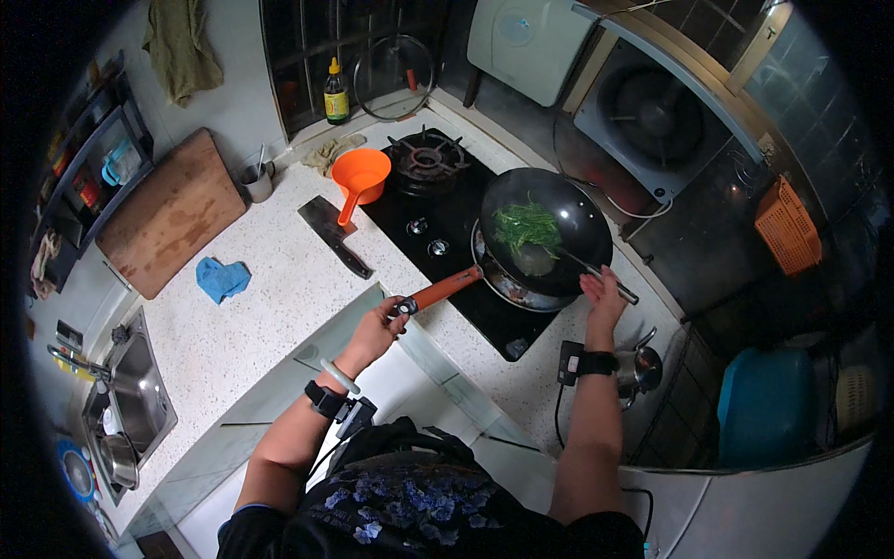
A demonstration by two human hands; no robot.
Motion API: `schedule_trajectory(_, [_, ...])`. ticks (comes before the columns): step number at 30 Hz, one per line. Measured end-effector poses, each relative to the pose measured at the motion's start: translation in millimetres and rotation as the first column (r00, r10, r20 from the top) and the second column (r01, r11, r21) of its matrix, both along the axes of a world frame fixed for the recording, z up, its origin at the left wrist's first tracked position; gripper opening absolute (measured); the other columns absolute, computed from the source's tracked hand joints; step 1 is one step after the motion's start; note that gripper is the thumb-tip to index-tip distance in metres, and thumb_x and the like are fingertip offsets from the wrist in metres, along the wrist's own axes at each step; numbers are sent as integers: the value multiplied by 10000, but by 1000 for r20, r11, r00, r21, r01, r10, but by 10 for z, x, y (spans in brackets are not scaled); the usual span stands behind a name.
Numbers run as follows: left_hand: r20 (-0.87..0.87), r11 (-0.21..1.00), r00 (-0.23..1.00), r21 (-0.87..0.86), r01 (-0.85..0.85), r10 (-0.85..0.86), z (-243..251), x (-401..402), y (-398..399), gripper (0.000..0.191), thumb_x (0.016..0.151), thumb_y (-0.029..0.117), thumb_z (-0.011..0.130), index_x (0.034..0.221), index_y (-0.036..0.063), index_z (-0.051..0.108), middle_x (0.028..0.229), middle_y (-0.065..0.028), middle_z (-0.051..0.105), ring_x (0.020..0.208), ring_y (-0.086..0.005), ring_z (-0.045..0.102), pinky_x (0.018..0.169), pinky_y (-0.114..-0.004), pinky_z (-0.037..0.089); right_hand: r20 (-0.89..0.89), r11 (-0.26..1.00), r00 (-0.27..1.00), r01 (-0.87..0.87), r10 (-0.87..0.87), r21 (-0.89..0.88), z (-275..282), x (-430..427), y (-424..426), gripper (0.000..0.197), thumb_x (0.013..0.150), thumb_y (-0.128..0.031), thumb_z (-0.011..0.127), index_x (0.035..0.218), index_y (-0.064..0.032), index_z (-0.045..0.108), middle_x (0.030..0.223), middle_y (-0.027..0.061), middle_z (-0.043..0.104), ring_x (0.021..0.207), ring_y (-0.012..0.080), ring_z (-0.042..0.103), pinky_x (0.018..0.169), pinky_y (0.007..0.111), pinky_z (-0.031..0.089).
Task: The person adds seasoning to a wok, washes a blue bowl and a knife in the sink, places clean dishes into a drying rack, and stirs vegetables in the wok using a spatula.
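My left hand (370, 337) grips the end of the brown handle (447, 288) of a black wok (583, 223). The wok sits tilted over the near burner of a black glass gas hob (499, 325). Leafy greens (527, 225) lie heaped on the left of its bowl. My right hand (605, 302), at the wok's near right rim, holds a metal cooking utensil (620, 288), probably a spatula. Its fingers look partly extended along the handle. The utensil's head is down by the greens, and its shape is hard to make out.
A cleaver (332, 234) lies beside an orange ladle (363, 171) left of the hob. A bare burner (427, 159) stands behind. On the right is a steel kettle (639, 369), close to my right forearm. A blue cloth (222, 278), a cutting board (171, 213) and a sink (143, 381) are further left.
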State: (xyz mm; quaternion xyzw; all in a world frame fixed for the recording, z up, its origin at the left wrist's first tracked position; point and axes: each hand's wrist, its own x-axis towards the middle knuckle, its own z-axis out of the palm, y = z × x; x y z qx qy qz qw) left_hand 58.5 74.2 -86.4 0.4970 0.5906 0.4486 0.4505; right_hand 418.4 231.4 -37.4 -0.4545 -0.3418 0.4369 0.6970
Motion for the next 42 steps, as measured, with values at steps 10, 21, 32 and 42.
schedule_trajectory(10, [4,998,998,-42,55,-55,-54,-6,47,350,883,143,525,1200,18,446,875,-65,581,725,-125,563,631,-269,476,460,947,884,-79,-78,312,294,9,-217,201,816,-74,615,1008,-15,632,865,80,631,675,156,603,630,280,516])
schedule_trajectory(21, [86,1000,996,-9,8,-7,-12,11,27,329,863,146,561,1163,37,484,786,-52,586,652,-106,556,571,-252,458,992,893,108,-436,-71,111,659,-558,-886,279,740,56,560,986,-68,600,827,109,536,731,246,575,640,307,456])
schedule_trajectory(32, [61,1000,998,-10,11,-10,-36,-33,-4,327,863,156,560,1163,45,492,761,-44,588,643,-104,551,580,-253,458,967,858,185,-511,178,-60,1009,-741,-1177,231,735,-13,612,958,-74,603,813,125,559,733,291,588,630,331,468])
schedule_trajectory(42, [41,1000,999,-20,18,-17,-52,-6,22,340,858,142,553,1178,49,484,765,-52,587,631,-101,543,577,-247,455,989,922,141,-376,-37,89,810,-583,-828,201,726,-13,610,920,-65,621,778,129,570,691,268,593,616,305,462])
